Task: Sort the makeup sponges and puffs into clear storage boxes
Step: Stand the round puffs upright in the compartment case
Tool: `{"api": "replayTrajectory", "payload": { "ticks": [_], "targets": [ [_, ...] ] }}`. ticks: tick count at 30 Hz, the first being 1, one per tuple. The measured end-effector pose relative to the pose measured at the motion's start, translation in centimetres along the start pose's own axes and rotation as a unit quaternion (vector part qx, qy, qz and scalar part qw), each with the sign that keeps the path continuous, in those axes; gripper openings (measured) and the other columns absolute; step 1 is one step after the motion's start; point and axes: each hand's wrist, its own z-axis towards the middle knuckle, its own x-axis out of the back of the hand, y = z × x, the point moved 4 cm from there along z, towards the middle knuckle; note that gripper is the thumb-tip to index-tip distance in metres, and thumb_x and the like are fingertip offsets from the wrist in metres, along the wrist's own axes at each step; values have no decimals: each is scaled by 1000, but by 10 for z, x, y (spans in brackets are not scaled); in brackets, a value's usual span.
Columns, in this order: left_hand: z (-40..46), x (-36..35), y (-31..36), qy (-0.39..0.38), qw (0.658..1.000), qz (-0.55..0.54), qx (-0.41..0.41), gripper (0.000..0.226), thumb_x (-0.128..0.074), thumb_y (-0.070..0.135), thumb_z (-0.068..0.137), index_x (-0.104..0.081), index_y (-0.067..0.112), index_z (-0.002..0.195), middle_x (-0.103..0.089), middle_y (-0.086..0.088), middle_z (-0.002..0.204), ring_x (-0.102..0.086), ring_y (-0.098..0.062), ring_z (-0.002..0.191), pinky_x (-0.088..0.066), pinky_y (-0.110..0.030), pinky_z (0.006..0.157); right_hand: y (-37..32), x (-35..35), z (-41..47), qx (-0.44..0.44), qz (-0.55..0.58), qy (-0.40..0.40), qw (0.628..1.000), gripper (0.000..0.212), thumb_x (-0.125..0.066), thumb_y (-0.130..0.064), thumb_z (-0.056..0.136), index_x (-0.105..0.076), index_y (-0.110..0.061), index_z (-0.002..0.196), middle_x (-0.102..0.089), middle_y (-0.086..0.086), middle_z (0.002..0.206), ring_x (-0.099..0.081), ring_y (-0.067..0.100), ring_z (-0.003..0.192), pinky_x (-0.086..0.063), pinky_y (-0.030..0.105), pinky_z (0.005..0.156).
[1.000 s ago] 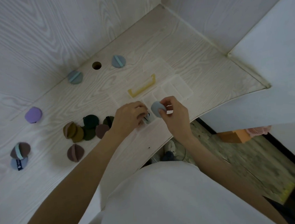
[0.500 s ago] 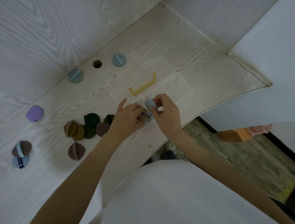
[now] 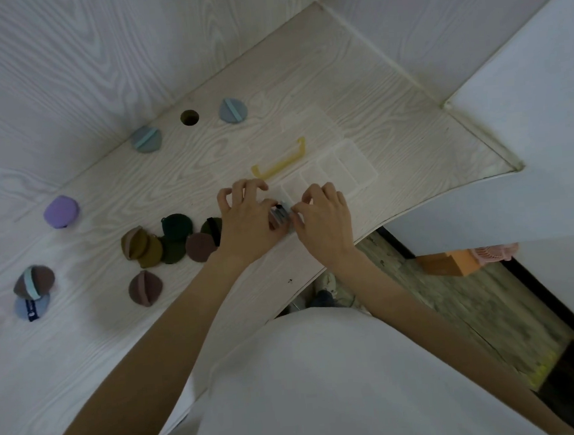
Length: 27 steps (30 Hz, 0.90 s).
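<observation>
Puff now sits lower in the clear box — I see both hands pinching it, left hand and right hand; two blue puffs rest behind.

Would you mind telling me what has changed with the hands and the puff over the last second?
The right hand has lowered the grey-blue puff from above the clear storage box down into its near compartment; it now sits mostly hidden between both hands. The left hand stays beside it, fingers now lifted. The loose puffs on the table have not moved.

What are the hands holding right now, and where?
Both hands, left hand and right hand, pinch grey-blue puffs by their edges over the clear box.
</observation>
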Motion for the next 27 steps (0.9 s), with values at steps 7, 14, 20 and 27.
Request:
{"api": "replayTrajectory", "payload": {
  "ticks": [7,14,20,27],
  "targets": [
    [5,-8,1,-68,994,-65,52,41,-48,52,70,-70,20,84,-40,-8,143,-30,-26,132,-15,-41,98,-8,-12,7,31,-56,-32,997,19,-75,-8,64,-63,-16,53,-52,4,74,-48,23,69,-33,32,59],
    [0,-1,-10,-45,995,-77,43,41,-38,43,75,-72,21,85,-53,-1,132,-44,-24,123,-25,-42,98,2,-13,4,-5,66,7,998,38,-74,1,67,-64,-16,98,-60,5,84,-51,24,69,-43,31,57],
    [0,-1,-9,-53,996,-68,29,42,-39,44,74,-71,17,82,-55,-5,129,-47,-29,119,-31,-46,96,0,-12,20,98,-17,-31,995,9,-70,-21,75,-77,-28,77,-64,6,104,-57,30,86,-40,32,65],
    [-2,-1,-13,-48,997,-57,19,40,-43,44,76,-71,17,84,-57,-7,126,-51,-30,116,-36,-47,95,-2,-3,17,149,-21,-49,987,15,-65,-16,74,-70,-18,87,-60,12,98,-55,31,81,-42,34,64]
  ]
}}
